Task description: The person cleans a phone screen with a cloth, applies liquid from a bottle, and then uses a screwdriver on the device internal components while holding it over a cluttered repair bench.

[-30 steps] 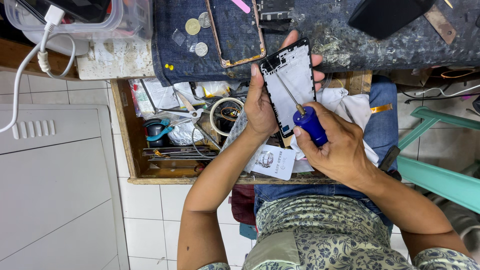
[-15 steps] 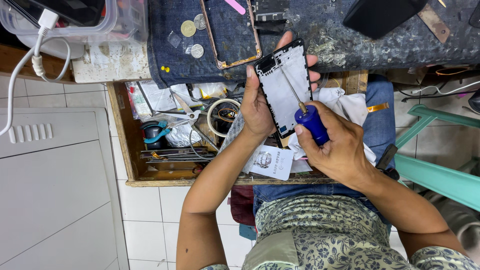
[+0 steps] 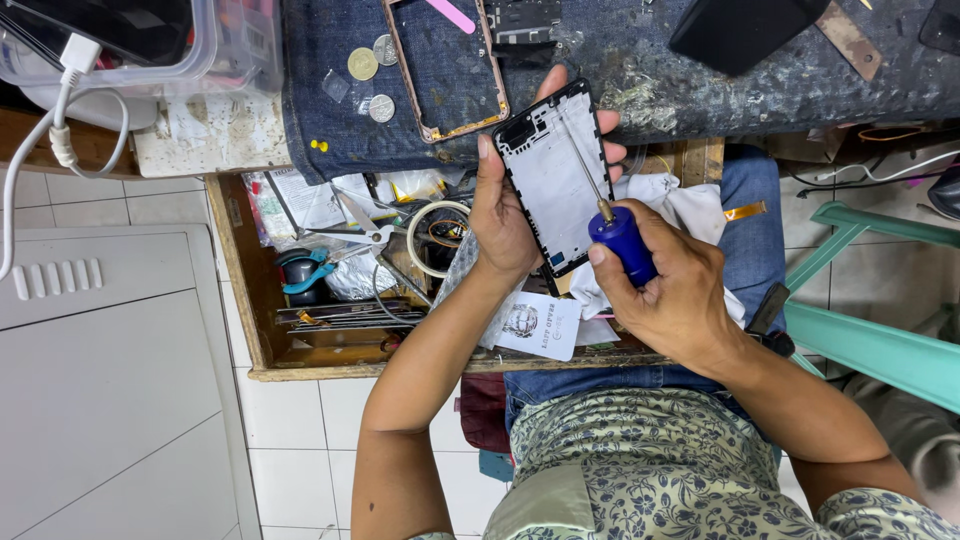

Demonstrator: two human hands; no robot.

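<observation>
Phone frame, flat white plate with black rim, held upright over the open drawer, near the denim-covered bench edge. It sits a touch higher than a second ago; the screwdriver shaft has slid up along the plate, so work goes on near the top. Left hand fingers wrapped round the frame's edges. Right hand closed tight on the smooth blue handle. Coins, copper-rimmed frame beyond.

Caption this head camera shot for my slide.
Left hand holds black-rimmed white phone frame; right hand applies blue-handled screwdriver.
</observation>
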